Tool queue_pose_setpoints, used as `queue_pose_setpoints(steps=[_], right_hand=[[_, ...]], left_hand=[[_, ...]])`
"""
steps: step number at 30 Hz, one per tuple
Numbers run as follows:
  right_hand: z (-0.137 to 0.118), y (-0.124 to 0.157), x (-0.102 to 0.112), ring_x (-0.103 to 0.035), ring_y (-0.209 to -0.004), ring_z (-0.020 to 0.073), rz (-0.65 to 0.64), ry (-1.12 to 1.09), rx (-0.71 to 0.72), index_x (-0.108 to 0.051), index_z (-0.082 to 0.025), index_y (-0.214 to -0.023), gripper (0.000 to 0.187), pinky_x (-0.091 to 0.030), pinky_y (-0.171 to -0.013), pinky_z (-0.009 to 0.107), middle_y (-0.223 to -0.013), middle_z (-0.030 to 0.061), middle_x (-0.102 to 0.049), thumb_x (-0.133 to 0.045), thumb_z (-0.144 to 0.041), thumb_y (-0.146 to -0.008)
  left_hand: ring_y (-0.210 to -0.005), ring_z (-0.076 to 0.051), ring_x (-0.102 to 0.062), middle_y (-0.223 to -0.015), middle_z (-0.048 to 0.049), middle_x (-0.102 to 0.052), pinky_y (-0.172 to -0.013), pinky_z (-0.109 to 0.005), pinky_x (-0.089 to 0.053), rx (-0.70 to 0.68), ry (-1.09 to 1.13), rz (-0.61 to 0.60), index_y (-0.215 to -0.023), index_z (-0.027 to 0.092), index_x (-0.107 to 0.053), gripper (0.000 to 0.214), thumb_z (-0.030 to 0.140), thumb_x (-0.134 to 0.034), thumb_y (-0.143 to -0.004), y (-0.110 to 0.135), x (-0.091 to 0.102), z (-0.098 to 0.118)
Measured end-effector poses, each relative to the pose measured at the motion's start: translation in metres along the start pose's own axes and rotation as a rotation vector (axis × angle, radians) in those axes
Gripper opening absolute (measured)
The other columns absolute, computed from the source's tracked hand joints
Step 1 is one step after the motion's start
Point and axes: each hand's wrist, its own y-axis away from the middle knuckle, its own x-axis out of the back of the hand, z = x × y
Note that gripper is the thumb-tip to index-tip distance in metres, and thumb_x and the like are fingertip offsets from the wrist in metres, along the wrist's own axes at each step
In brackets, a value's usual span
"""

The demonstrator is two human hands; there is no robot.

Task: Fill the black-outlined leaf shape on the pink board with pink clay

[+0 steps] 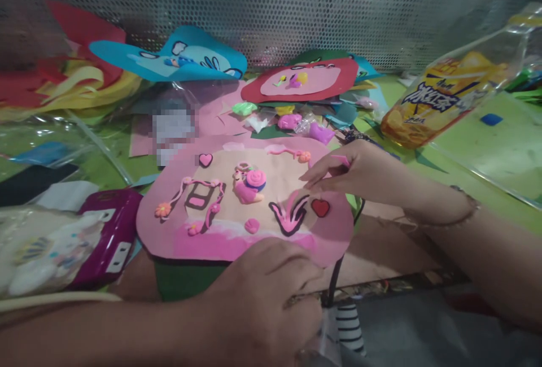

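Note:
A pink oval paper craft (pixel 156 231) with a cream middle lies before me. On it are a pink clay snail (pixel 250 185), a V-shaped pink clay piece (pixel 290 220) with dark outline, a red heart (pixel 320 208), a pink shell (pixel 252 225) and a wavy clay strand with flowers. My right hand (pixel 359 172) reaches in from the right, fingertips closed together just above the V-shaped piece; what they pinch is too small to make out. My left hand (pixel 275 293) is curled at the craft's near edge. Its fingertips are hidden, and so is anything inside them.
Behind lie small bagged clay lumps (pixel 290 122), a red paper craft (pixel 258 87) and a blue one (pixel 127 53). A bottle of amber drink (pixel 440 101) leans at right. A purple-edged pouch (pixel 127 226) lies left. Perforated metal sheeting (pixel 275 5) stands at the back.

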Motion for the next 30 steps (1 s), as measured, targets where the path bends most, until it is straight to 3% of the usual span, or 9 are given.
queue_pose_setpoints(steps=[5, 10, 14, 17, 22, 25, 29, 30], right_hand=[[0.004, 0.0, 0.001, -0.07, -0.084, 0.0158, -0.048, 0.0, 0.005, -0.072, -0.022, -0.098, 0.021, -0.057, -0.068, 0.023, -0.091, -0.0035, -0.074, -0.061, -0.026, -0.08], [-0.004, 0.001, 0.002, -0.07, -0.075, 0.0139, -0.061, 0.01, -0.095, -0.071, -0.023, -0.091, 0.019, -0.056, -0.062, 0.021, -0.077, -0.005, -0.074, -0.065, -0.017, -0.074], [-0.01, 0.001, 0.001, -0.066, -0.065, 0.0122, 0.004, 0.1, -0.079, -0.07, -0.024, -0.077, 0.013, -0.051, -0.052, 0.019, -0.069, -0.0051, -0.071, -0.07, -0.015, -0.067], [-0.009, 0.0, 0.002, -0.065, -0.061, 0.011, -0.002, 0.119, -0.085, -0.07, -0.024, -0.076, 0.015, -0.049, -0.048, 0.019, -0.067, -0.0057, -0.07, -0.07, -0.013, -0.066], [-0.003, 0.001, 0.003, -0.069, -0.076, 0.0131, -0.047, 0.096, -0.039, -0.072, -0.025, -0.084, 0.014, -0.055, -0.062, 0.021, -0.083, -0.005, -0.074, -0.064, -0.019, -0.074], [0.0, 0.001, 0.003, -0.069, -0.085, 0.0135, -0.088, 0.093, -0.012, -0.071, -0.025, -0.094, 0.019, -0.056, -0.07, 0.023, -0.092, -0.0052, -0.074, -0.059, -0.022, -0.08], [0.001, 0.0, 0.004, -0.068, -0.081, 0.0127, -0.1, 0.14, 0.034, -0.07, -0.026, -0.092, 0.016, -0.054, -0.068, 0.024, -0.091, -0.0058, -0.073, -0.058, -0.027, -0.082], [0.001, 0.0, 0.004, -0.068, -0.078, 0.0121, -0.104, 0.153, 0.037, -0.07, -0.026, -0.089, 0.014, -0.053, -0.066, 0.024, -0.088, -0.006, -0.073, -0.058, -0.027, -0.082]], left_hand=[[-0.11, -0.026, -0.051, -0.112, -0.0133, -0.063, -0.104, -0.038, -0.032, -0.02, -0.091, 0.039, -0.078, 0.016, -0.06, 0.025, 0.024, -0.042, -0.093, -0.001, 0.001, 0.002], [-0.117, -0.025, -0.05, -0.116, -0.0149, -0.062, -0.106, -0.036, -0.032, -0.056, -0.161, 0.066, -0.08, 0.016, -0.059, 0.021, 0.025, -0.043, -0.091, -0.001, 0.002, 0.001], [-0.111, -0.021, -0.054, -0.107, -0.0117, -0.065, -0.106, -0.032, -0.032, -0.074, -0.174, 0.097, -0.078, 0.017, -0.057, 0.023, 0.026, -0.04, -0.091, -0.003, 0.001, 0.0], [-0.107, -0.02, -0.055, -0.103, -0.0107, -0.066, -0.106, -0.031, -0.031, -0.086, -0.181, 0.106, -0.076, 0.017, -0.057, 0.023, 0.025, -0.04, -0.091, -0.004, 0.002, 0.0], [-0.112, -0.02, -0.054, -0.105, -0.01, -0.067, -0.108, -0.03, -0.03, -0.015, -0.217, 0.013, -0.079, 0.016, -0.061, 0.027, 0.023, -0.04, -0.093, -0.005, 0.005, 0.002], [-0.105, -0.019, -0.058, -0.095, -0.0084, -0.069, -0.107, -0.03, -0.031, -0.078, -0.2, 0.071, -0.076, 0.015, -0.062, 0.034, 0.022, -0.035, -0.096, -0.005, 0.006, 0.003], [-0.108, -0.021, -0.057, -0.101, -0.0123, -0.068, -0.105, -0.031, -0.035, 0.001, -0.194, 0.007, -0.08, 0.013, -0.064, 0.032, 0.02, -0.037, -0.095, -0.005, 0.006, 0.006], [-0.106, -0.021, -0.058, -0.102, -0.0127, -0.068, -0.104, -0.032, -0.036, -0.059, -0.185, 0.047, -0.079, 0.014, -0.064, 0.033, 0.022, -0.037, -0.095, -0.005, 0.006, 0.006]])
